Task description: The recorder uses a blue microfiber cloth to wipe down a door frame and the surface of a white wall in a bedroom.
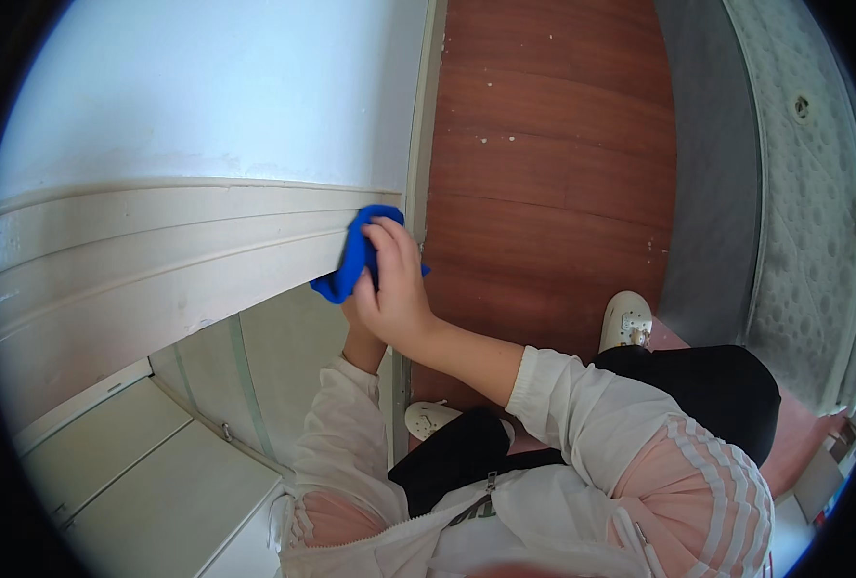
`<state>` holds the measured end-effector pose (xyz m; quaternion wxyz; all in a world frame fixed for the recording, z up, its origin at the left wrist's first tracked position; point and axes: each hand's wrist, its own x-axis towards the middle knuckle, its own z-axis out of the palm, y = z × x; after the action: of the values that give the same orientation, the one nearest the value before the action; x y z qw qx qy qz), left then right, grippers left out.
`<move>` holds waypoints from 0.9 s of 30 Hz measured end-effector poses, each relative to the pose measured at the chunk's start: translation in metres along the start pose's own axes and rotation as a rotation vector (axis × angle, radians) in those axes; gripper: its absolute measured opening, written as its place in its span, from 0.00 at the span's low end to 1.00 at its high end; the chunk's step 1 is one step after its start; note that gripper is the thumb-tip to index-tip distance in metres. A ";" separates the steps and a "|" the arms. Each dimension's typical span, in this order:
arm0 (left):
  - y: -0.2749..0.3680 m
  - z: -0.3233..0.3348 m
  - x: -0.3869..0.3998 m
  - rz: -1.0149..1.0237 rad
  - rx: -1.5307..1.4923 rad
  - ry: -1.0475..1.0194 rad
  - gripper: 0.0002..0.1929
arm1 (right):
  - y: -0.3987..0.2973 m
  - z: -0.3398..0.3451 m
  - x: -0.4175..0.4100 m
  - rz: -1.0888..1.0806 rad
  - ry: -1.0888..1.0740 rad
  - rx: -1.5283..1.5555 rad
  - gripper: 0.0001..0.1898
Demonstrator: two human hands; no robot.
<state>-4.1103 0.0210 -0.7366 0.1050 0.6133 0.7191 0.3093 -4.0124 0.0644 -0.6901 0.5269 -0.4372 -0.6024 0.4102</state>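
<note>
A bright blue cloth [356, 253] is bunched against the lower end of a white moulded door frame [168, 253]. My right hand [397, 289] grips this cloth from above, thumb and fingers curled around its folds. Behind it, my left hand [357, 324] reaches up to the cloth from the other side of the frame. Its fingers are hidden by the cloth and my right hand, so its grip does not show. The cloth touches the frame's edge close to the floor.
A white wall [218, 87] adjoins the frame, with a narrow baseboard [422, 94]. Reddish-brown wood-look flooring [551, 166] bears small white specks. A mattress [796, 217] on a grey base [717, 180] stands at right. White cabinet doors [175, 477] are at lower left.
</note>
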 end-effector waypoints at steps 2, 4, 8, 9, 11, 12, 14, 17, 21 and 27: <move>0.006 0.002 0.005 0.063 0.128 0.006 0.23 | 0.022 0.000 -0.006 0.113 0.013 0.049 0.23; 0.004 0.007 -0.001 0.065 0.098 0.066 0.25 | 0.014 -0.002 0.001 0.188 -0.013 0.074 0.22; -0.008 0.008 -0.011 0.004 -0.033 0.104 0.29 | -0.045 -0.007 0.019 -0.027 0.003 0.183 0.24; -0.009 0.009 -0.014 -0.030 -0.087 0.097 0.30 | -0.064 -0.013 0.027 -0.065 -0.016 0.233 0.25; -0.010 0.014 -0.017 -0.091 -0.200 0.078 0.32 | -0.071 -0.016 0.033 -0.061 -0.096 0.349 0.25; -0.014 0.014 -0.016 -0.116 -0.252 0.070 0.33 | -0.065 -0.013 0.032 -0.064 -0.091 0.353 0.25; -0.023 0.008 -0.013 -0.166 -0.345 0.060 0.35 | -0.042 -0.002 0.022 -0.258 -0.037 0.075 0.27; -0.023 0.025 -0.014 -0.253 -0.536 0.034 0.39 | -0.003 0.008 0.004 -0.004 0.075 0.071 0.28; -0.024 0.020 -0.022 -0.353 -0.693 0.012 0.42 | -0.016 0.007 0.013 0.128 0.095 0.067 0.27; -0.008 -0.022 -0.018 -0.526 1.166 -0.332 0.30 | -0.105 -0.011 0.050 -0.266 0.012 0.288 0.27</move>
<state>-4.1243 -0.0030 -0.7280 -0.0628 0.4133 0.8689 -0.2652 -4.0142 0.0827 -0.5744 0.6371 -0.2761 -0.5868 0.4165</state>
